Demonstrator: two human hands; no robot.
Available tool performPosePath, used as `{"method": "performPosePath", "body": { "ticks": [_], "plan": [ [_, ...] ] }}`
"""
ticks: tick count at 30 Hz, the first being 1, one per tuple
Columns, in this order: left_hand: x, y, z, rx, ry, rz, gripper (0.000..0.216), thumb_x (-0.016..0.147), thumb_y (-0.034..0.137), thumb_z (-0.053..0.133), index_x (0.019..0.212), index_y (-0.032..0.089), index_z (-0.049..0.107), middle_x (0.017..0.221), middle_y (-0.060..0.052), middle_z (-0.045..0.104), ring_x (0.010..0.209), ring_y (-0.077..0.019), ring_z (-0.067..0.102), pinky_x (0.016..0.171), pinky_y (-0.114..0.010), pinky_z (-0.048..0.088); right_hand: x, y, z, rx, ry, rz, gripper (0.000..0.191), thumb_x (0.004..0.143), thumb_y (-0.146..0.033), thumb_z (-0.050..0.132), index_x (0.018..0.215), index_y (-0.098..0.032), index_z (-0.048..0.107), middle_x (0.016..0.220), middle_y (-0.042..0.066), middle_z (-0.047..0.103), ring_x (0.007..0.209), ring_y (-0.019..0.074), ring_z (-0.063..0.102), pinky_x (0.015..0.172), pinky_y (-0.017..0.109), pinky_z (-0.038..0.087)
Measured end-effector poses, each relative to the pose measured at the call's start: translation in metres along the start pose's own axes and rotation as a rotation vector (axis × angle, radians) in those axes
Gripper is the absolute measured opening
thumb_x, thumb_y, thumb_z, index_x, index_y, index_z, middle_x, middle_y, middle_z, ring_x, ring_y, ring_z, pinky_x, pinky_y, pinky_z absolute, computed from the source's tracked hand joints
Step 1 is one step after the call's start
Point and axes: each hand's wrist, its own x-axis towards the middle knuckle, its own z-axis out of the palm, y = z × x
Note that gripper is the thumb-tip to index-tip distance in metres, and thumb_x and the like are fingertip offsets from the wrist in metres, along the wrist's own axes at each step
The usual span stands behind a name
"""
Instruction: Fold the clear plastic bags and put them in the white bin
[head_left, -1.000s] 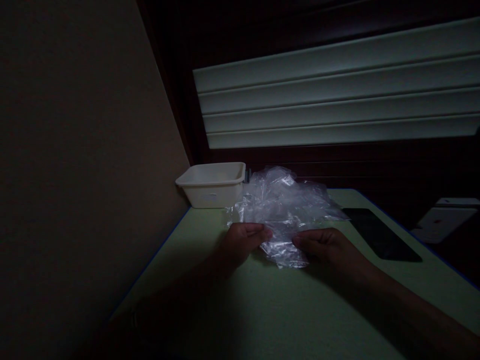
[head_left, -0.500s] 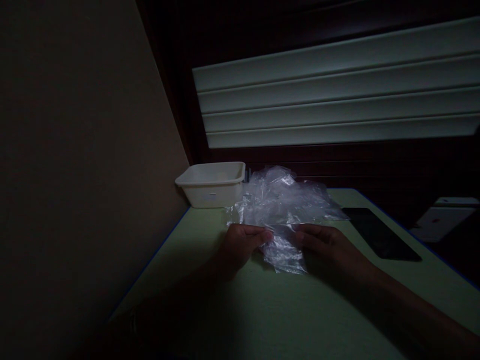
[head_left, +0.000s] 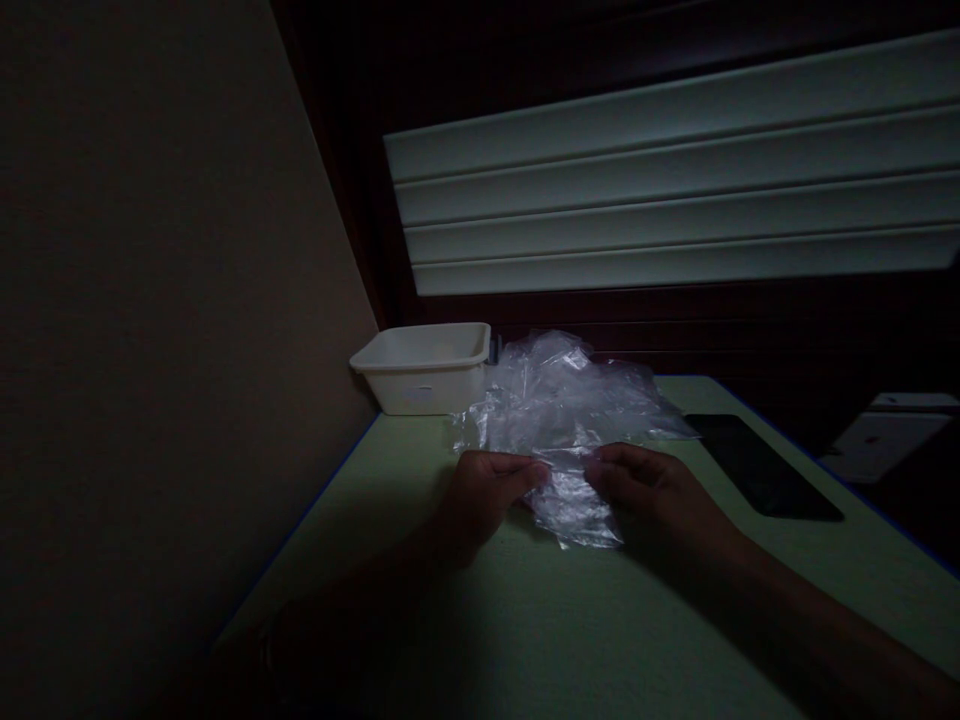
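A crinkled clear plastic bag (head_left: 574,510) is stretched between my two hands, low over the table. My left hand (head_left: 487,495) pinches its left edge between thumb and fingers. On the opposite edge, my right hand (head_left: 649,485) has its thumb and fingers closed on the plastic. Just behind them lies a heaped pile of clear plastic bags (head_left: 570,390), thin and shiny. The far edge of the held bag overlaps the pile in view, so I cannot tell whether they touch. Dim light blurs the fingertips.
A white plastic tub (head_left: 427,390) stands at the back left against the wall. On the right lies a dark flat tablet or phone (head_left: 761,470). A white box (head_left: 889,440) is beyond the right edge of the green table (head_left: 525,640). White slatted panels rise behind.
My right hand has moved slightly left, closer to my left hand. The bag's lower end has shifted a little to the right. Pile, tub and dark device have stayed put.
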Motion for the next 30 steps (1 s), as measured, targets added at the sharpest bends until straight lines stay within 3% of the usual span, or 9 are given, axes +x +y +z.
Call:
{"method": "performPosePath", "body": {
  "ticks": [3,8,24,30],
  "plan": [
    [0.000,-0.001,0.001,0.018,0.013,0.006,0.033,0.072,0.039,0.075,0.085,0.008,0.075,0.068,-0.007,0.068,0.057,-0.0107,0.056,0.057,-0.024,0.043,0.002,0.000,-0.001,-0.017,0.016,-0.012,0.024,0.065,-0.037,0.081,0.073,-0.017,0.069,0.062,0.002,0.063,0.052,0.0134,0.053,0.051,0.028,0.042],
    [0.000,0.000,0.001,-0.001,0.009,0.007,0.033,0.071,0.038,0.075,0.085,0.008,0.075,0.069,-0.008,0.068,0.058,-0.0114,0.056,0.058,-0.025,0.044,0.000,-0.002,-0.001,-0.006,-0.020,-0.008,0.023,0.066,-0.036,0.080,0.078,-0.018,0.072,0.070,0.004,0.067,0.060,0.0164,0.058,0.059,0.032,0.046],
    [0.004,-0.006,-0.001,-0.075,-0.042,-0.035,0.035,0.070,0.039,0.076,0.081,0.007,0.074,0.064,-0.008,0.066,0.053,-0.0107,0.056,0.055,-0.024,0.044,0.003,-0.001,-0.009,-0.025,-0.029,0.003,0.021,0.067,-0.033,0.081,0.076,-0.015,0.076,0.057,0.002,0.064,0.048,0.0116,0.052,0.051,0.028,0.041],
    [0.001,-0.006,-0.001,-0.054,-0.052,-0.029,0.032,0.072,0.038,0.075,0.083,0.007,0.075,0.065,-0.007,0.067,0.054,-0.0098,0.055,0.055,-0.023,0.043,-0.003,-0.007,0.001,0.074,-0.084,0.038,0.027,0.069,-0.032,0.080,0.092,-0.019,0.077,0.074,0.006,0.072,0.067,0.0189,0.064,0.066,0.034,0.048]
  ]
}}
